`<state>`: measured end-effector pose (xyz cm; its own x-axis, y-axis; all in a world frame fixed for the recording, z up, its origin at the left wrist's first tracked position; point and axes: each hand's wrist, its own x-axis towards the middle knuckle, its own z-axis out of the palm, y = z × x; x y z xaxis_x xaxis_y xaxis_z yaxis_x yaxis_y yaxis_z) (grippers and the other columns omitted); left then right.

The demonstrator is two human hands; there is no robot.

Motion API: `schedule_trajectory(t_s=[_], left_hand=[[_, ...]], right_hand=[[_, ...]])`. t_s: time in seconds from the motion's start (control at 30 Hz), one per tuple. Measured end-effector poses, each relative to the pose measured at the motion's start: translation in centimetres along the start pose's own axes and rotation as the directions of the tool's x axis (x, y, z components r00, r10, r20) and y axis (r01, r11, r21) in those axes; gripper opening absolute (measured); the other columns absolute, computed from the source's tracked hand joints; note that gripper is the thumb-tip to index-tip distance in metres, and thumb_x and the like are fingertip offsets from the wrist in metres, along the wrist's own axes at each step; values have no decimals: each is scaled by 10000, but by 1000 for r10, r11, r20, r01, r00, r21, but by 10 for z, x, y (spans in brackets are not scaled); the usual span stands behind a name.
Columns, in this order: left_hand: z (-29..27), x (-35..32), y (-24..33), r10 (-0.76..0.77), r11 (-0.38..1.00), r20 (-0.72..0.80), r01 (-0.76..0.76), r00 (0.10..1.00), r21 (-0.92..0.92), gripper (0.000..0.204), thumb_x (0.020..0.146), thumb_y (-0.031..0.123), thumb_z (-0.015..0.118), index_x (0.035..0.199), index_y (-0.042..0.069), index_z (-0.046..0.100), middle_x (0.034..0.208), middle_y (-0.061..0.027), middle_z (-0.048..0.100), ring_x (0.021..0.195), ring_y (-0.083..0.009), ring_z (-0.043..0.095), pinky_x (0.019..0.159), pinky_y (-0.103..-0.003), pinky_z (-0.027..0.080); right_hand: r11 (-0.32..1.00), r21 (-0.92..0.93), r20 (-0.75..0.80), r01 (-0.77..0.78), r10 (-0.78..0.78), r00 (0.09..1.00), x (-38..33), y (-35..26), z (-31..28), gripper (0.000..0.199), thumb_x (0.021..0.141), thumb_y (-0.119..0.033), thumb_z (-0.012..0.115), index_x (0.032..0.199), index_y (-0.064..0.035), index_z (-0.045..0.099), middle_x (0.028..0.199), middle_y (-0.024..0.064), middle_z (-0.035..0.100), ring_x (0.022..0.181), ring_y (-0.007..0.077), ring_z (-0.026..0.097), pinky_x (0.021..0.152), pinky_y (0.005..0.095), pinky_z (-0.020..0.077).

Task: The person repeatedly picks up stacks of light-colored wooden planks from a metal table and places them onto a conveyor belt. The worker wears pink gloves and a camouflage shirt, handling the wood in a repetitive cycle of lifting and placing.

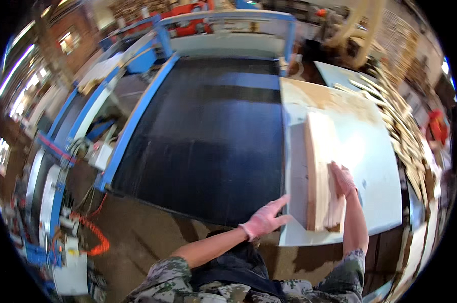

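A stack of pale wooden boards lies lengthwise on the light-blue tabletop to my right. Against the right side of the boards rests my right hand, in a pink glove, its fingers pointing forward along the wood; whether they grip it is hard to make out. My left hand, also in a pink glove, reaches toward the near left corner of that tabletop. Its fingers are spread and hold nothing. Left of the tabletop runs a wide black conveyor belt.
Blue rails and a blue overhead frame border the belt. Loose wooden strips are heaped beyond the tabletop's right edge. At the left stand machine parts and a coiled orange hose. Thick pale ducts hang at the far right.
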<state>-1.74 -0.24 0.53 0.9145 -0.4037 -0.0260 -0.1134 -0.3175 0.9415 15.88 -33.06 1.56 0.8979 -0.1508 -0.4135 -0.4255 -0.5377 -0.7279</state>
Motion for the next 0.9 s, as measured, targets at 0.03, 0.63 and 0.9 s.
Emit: schedule_trajectory(t_s=[0.03, 0.63, 0.9], left_hand=[[11, -9, 6, -48, 997, -31, 50, 998, 50, 857, 980, 401, 707, 1618, -33, 334, 1621, -264, 434, 1502, -384, 421, 1243, -423, 328], [-371, -110, -78, -223, 602, -566, 569, 794, 560, 952, 840, 594, 749, 1533, 14, 452, 1505, -318, 462, 1387, -494, 462, 1168, -575, 374], [-510, -164, -168, -238, 127, -720, 756, 651, 642, 1021, 860, 477, 692, 1655, 31, 232, 1702, -240, 238, 1591, -419, 193, 1302, -565, 93]], right_hand=[[997, 79, 66, 4, -9, 998, -18, 10, 10, 682, 970, -569, 648, 1366, -14, 661, 1169, 152, 752, 1065, 254, 692, 991, 401, 516], [867, 230, 399, 441, -498, 770, -57, -306, 463, 630, 906, -306, 766, 1384, 25, 523, 1196, 208, 750, 1106, 310, 737, 953, 398, 580], [923, 37, 491, 382, -350, 798, -135, -431, 674, 1073, 950, -698, 576, 1552, 137, 272, 1395, 415, 566, 1338, 475, 578, 1115, 472, 470]])
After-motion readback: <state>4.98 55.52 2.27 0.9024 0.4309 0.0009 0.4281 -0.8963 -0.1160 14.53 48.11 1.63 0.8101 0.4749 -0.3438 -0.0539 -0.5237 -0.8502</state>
